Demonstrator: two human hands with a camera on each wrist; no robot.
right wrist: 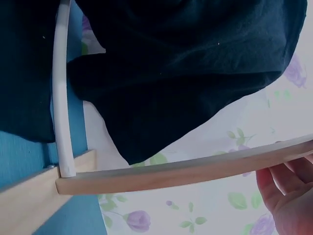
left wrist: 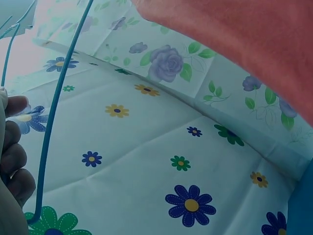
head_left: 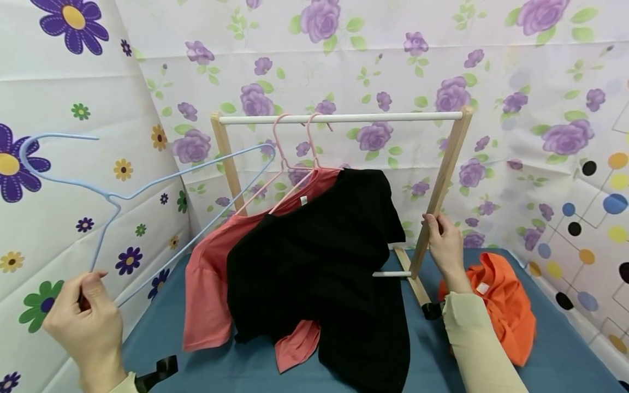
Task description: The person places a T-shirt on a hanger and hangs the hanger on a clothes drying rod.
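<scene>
My left hand (head_left: 88, 322) grips one end of a light blue clothes hanger (head_left: 109, 195), which carries no garment and is raised tilted at the left, its hook toward the upper left. In the left wrist view, the hanger's bar (left wrist: 52, 112) runs beside my curled fingers (left wrist: 14, 159). At the right, my right hand (head_left: 446, 245) holds the wooden post (head_left: 446, 169) of a small clothes rack, thumb in front. A salmon-pink shirt (head_left: 208, 295) and a black shirt (head_left: 314, 256) hang from the rack's white rod (head_left: 383, 117) on pink hangers (head_left: 276, 134).
An orange garment (head_left: 506, 316) lies crumpled on the blue tabletop (head_left: 422, 360), right of the rack and partly behind my right forearm. The black shirt's lower part hangs down in front of the rack's short white lower bar (head_left: 390, 274). Flower-printed sheets (head_left: 344, 71) surround the table.
</scene>
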